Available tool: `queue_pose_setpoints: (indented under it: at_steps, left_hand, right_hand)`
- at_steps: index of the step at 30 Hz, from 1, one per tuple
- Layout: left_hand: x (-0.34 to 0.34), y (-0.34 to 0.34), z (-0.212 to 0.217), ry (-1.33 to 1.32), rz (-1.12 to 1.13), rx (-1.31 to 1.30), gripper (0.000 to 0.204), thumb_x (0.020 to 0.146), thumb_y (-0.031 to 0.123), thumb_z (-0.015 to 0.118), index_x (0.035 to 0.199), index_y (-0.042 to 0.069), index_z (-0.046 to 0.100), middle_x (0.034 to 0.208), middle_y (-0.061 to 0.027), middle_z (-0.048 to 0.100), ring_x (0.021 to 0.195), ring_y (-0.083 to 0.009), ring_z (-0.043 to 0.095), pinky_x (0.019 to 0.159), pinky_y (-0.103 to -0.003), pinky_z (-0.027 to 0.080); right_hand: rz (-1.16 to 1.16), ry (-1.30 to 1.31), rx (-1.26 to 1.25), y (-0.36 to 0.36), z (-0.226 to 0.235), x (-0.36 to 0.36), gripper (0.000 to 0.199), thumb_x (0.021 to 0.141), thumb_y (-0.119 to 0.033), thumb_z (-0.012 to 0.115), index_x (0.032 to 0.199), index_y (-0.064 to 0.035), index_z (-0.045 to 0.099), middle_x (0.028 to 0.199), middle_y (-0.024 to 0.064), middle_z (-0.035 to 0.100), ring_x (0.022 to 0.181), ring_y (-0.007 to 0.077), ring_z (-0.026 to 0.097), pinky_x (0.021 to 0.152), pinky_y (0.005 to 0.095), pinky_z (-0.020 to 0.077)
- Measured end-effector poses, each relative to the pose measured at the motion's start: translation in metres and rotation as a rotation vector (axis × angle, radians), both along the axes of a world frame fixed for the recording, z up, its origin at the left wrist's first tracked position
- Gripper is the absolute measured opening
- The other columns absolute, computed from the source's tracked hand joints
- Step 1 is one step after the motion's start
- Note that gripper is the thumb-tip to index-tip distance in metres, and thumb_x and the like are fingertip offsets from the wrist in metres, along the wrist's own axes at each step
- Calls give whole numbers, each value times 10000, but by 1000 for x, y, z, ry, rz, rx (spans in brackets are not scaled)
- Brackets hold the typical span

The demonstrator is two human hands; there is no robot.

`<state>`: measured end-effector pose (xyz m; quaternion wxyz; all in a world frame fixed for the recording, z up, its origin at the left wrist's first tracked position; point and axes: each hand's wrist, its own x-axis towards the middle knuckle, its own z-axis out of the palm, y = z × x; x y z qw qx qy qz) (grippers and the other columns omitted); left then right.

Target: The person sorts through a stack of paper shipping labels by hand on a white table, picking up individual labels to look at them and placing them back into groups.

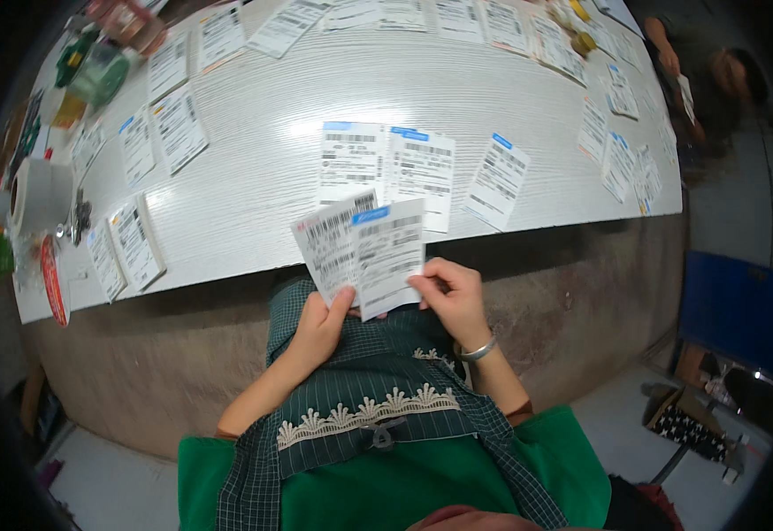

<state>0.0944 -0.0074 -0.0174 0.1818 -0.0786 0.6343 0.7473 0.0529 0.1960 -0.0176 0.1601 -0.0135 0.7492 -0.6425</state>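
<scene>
My left hand [320, 323] holds a small stack of white printed label slips [329, 243] by their lower edge, thumb on top. My right hand [453, 296], a silver bracelet on its wrist, pinches the lower right corner of the front slip [391, 252], which has a blue tab at its top. Both hands are raised over my lap, just in front of the white table's near edge [227, 208]. Three similar slips [422, 173] lie flat on the table right behind the held ones.
Many more slips lie in rows along the table's left, far and right sides. A tape roll [28, 190], a red object [50, 279] and green packets [95, 71] sit at the left end. Another person [714, 80] sits at the far right. A blue stool [736, 310] stands on the floor right.
</scene>
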Motion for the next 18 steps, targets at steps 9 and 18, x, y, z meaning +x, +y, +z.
queue_pose_setpoints:
  at_steps: [9, 18]
  left_hand:
    - [12, 0, -18, 292, -242, -284, 280, 910, 21, 389, 1088, -37, 598, 935, -148, 681, 853, -243, 670, 789, -307, 509]
    - [-3, -10, -10, 124, -145, -229, 223, 946, 87, 449, 1057, -20, 611, 889, -120, 690, 822, -175, 676, 737, -261, 528]
  right_hand:
    - [120, 113, 33, -7, -1, 7, 104, 830, -79, 663, 824, 24, 649, 669, 62, 613, 511, 82, 575, 447, 199, 416]
    - [-130, 401, 856, 3, -9, -61, 198, 789, -206, 686, 725, -53, 577, 638, 49, 601, 538, 199, 577, 481, 305, 427]
